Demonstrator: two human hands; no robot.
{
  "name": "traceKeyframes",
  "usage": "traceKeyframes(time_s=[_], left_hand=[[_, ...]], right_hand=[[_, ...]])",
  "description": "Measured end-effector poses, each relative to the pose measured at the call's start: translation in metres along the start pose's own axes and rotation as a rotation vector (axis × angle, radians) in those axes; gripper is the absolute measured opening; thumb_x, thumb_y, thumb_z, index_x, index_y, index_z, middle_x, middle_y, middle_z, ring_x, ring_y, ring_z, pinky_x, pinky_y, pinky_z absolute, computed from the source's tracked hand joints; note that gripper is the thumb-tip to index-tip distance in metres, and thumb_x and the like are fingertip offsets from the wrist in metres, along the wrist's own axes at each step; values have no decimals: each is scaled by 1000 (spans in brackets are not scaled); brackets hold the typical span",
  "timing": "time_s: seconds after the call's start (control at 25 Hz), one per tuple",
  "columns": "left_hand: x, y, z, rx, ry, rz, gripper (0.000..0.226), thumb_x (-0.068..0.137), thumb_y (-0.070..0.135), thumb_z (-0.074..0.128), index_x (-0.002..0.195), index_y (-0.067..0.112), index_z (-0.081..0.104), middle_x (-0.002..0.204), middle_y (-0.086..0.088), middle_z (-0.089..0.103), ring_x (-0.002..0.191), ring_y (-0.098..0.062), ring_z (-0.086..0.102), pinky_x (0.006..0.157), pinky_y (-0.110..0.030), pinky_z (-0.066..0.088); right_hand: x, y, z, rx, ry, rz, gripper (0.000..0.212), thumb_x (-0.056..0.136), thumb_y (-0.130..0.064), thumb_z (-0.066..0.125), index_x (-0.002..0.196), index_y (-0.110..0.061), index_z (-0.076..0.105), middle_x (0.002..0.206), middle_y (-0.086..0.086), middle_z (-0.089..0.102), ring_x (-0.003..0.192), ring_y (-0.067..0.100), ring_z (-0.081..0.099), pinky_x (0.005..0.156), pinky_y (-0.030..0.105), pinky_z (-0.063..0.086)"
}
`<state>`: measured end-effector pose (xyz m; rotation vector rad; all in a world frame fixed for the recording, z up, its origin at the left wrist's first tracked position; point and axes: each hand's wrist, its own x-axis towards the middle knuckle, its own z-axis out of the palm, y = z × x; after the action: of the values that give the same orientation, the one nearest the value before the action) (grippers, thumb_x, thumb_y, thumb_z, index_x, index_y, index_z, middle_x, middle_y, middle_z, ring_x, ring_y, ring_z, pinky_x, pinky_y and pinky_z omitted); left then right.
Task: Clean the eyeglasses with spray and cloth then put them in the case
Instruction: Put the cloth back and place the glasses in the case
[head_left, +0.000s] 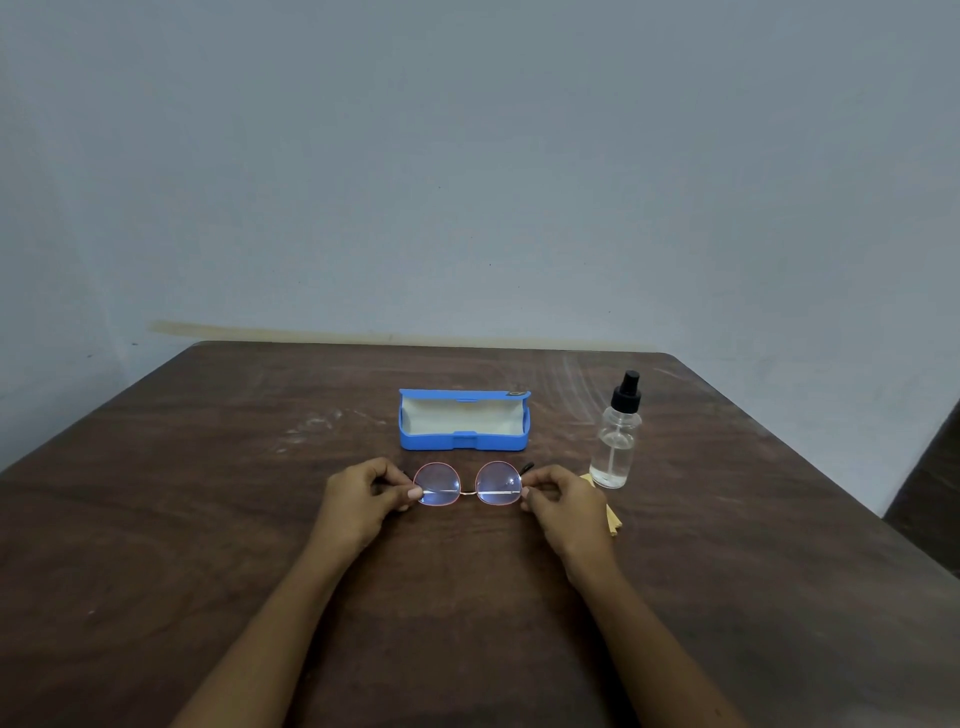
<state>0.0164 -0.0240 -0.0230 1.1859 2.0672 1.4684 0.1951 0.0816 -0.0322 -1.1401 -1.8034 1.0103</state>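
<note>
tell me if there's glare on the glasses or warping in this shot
Head view: both lenses of the glasses, pinched by the left hand and right hand, carry a pale blue sheen; the bright line across them may be glare or a folded arm; the wide lens bows the table edges; light is dim, shadows faint.

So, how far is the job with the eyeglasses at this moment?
Done: the case lies open. In hand: the left hand and right hand pinch the eyeglasses at both ends. Neither the spray bottle nor the cloth is held, so whether cleaning happened I cannot tell. Left: the eyeglasses are not yet in the case.
</note>
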Motion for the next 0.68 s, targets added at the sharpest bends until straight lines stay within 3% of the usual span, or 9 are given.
traceKeyframes(time_s=[0.16, 0.68], left_hand=[[-1, 2, 0, 24, -7, 1, 7, 73, 8, 72, 69, 8, 66, 65, -8, 66, 62, -15, 56, 57, -19, 43], [-1, 5, -1, 23, 24, -33, 10, 68, 7, 75, 67, 10, 66, 63, -1, 64, 57, -10, 56, 49, -7, 41]], right_hand=[[1, 0, 1, -19, 5, 5, 15, 83, -1, 57, 92, -7, 67, 81, 3, 66, 77, 12, 62, 56, 2, 42], [-2, -3, 0, -74, 2, -16, 17, 82, -1, 58, 94, -7, 68, 89, 4, 69, 85, 15, 64, 74, 20, 46]])
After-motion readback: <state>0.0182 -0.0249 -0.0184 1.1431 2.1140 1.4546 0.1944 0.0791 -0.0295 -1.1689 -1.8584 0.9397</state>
